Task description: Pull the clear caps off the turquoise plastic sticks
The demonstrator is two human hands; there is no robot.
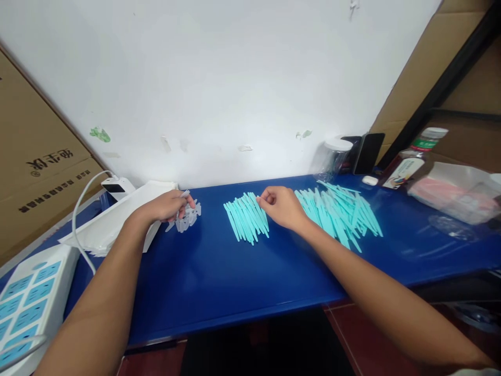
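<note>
In the head view this looks like a picking step. The left hand (166,206) pinches one clear cap (185,194), with the clear caps pile (188,216) at its fingertips. The right hand (282,208) is pinched narrow at the teal stick bundle (247,218) just to its left; whether it grips one, I cannot tell. A bigger teal heap (342,214) lies just to its right. Lifting a single piece calls for a fine pinch.

Caps (187,216) left of small stick pile (246,216); large stick pile (340,211) right.
</note>
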